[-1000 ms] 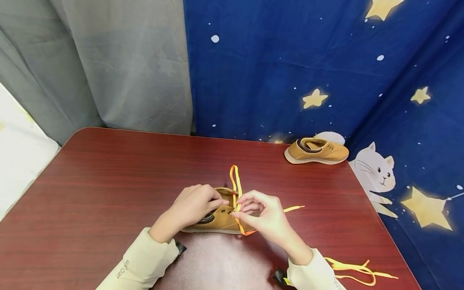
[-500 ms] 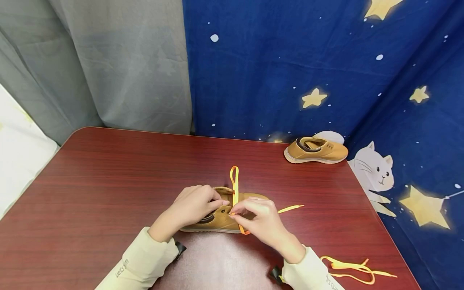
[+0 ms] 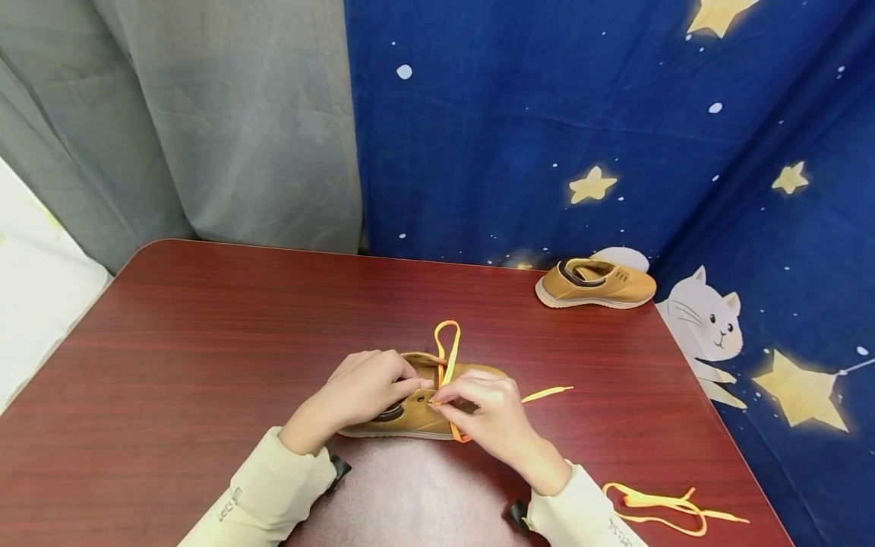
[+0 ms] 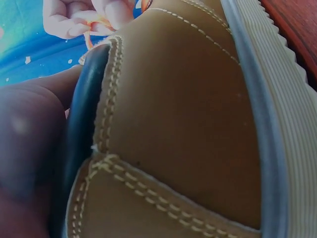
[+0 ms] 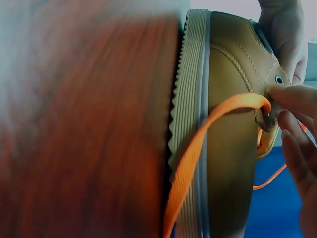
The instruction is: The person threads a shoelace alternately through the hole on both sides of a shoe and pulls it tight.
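A tan lace-up shoe [image 3: 413,419] lies on the table with its toe to the right. My left hand [image 3: 365,386] grips it at the opening, its thumb by the eyelet flap; the other fingers are partly hidden inside. Between thumb and fingers, my right hand [image 3: 497,410] pinches the yellow-orange shoelace [image 3: 453,354] close to the eyelets. A loop of this lace stands up above the far flap. In the right wrist view, the shoelace [image 5: 198,141] runs from an eyelet down across the sole's side, and one eyelet [image 5: 279,80] nearer the heel is unlaced.
A second tan shoe [image 3: 598,287], without a lace, stands at the table's back right corner. Another yellow shoelace [image 3: 659,503] lies loose at the front right. Grey and blue star-patterned curtains [image 3: 478,137] hang behind the reddish-brown table [image 3: 225,327].
My right hand has moved slightly left and down toward the near eyelets, fingers closing on the lace. The upright loop has dropped a little and widened. The left hand has stayed in place.
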Demonstrator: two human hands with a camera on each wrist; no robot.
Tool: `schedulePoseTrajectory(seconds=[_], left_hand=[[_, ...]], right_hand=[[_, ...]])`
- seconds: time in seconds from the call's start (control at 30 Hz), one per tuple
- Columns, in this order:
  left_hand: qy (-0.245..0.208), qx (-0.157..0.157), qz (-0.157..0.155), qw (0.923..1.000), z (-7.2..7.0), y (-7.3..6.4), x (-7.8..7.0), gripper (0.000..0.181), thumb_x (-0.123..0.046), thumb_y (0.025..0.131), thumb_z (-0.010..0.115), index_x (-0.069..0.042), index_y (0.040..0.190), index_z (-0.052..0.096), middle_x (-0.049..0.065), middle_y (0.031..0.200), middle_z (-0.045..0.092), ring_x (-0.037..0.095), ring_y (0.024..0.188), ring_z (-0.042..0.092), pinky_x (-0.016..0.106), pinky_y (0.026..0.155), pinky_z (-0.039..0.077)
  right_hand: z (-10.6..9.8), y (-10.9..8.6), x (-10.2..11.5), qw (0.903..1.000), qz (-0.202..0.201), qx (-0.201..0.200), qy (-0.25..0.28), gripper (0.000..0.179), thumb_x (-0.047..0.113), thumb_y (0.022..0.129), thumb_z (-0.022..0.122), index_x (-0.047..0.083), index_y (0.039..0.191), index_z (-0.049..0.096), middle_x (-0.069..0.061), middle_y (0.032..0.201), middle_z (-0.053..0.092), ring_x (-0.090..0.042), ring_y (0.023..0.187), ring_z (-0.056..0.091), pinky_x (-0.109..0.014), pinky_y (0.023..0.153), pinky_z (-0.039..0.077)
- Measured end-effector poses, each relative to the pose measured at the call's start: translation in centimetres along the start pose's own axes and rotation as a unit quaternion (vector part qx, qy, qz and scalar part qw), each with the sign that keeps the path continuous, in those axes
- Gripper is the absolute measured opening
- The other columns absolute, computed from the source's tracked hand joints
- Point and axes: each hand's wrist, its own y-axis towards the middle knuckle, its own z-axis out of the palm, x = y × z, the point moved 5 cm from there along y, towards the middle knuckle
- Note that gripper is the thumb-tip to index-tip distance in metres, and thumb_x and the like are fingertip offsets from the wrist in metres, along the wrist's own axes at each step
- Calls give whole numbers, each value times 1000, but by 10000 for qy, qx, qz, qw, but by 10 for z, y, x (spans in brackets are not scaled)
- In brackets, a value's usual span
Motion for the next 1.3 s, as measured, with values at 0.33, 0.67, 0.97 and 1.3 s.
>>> schedulePoseTrajectory(seconds=[0.33, 0.67, 0.97, 1.3], left_hand=[[11, 101, -2, 9999, 2, 1, -1, 55, -42, 98, 63, -27, 52, 36, -13, 50, 27, 5, 49, 29, 26, 49, 23], [-597, 78, -356, 9975, 2, 6, -1, 17, -31, 91, 74, -37, 75, 75, -19, 66, 60, 5, 60, 45, 28, 60, 37], [-1058, -207, -195, 9940, 0, 5, 0, 13, -24, 88, 76, -30, 76, 76, -18, 66, 64, 4, 58, 47, 26, 57, 37], [-1344, -360, -164, 9901, -5, 3, 6, 10, -21, 91, 71, -24, 82, 74, -14, 70, 66, 2, 67, 57, 25, 67, 46]], right_hand=[[-2, 0, -1, 9966, -314, 434, -632, 13, 15, 79, 86, 22, 88, 79, 11, 81, 76, 1, 71, 67, -10, 60, 46], [-3, 3, 5, 9958, -502, 288, -714, 26, 12, 72, 90, 15, 91, 73, 8, 79, 76, 0, 71, 71, -12, 63, 51], [-5, 3, 3, 9969, -202, 483, -585, 28, 13, 73, 90, 16, 90, 68, 9, 76, 72, 0, 70, 69, -12, 66, 52], [-18, -2, -22, 9637, 2008, 1740, 244, 13, 22, 82, 85, 23, 85, 72, 13, 77, 67, 2, 65, 58, -17, 59, 50]])
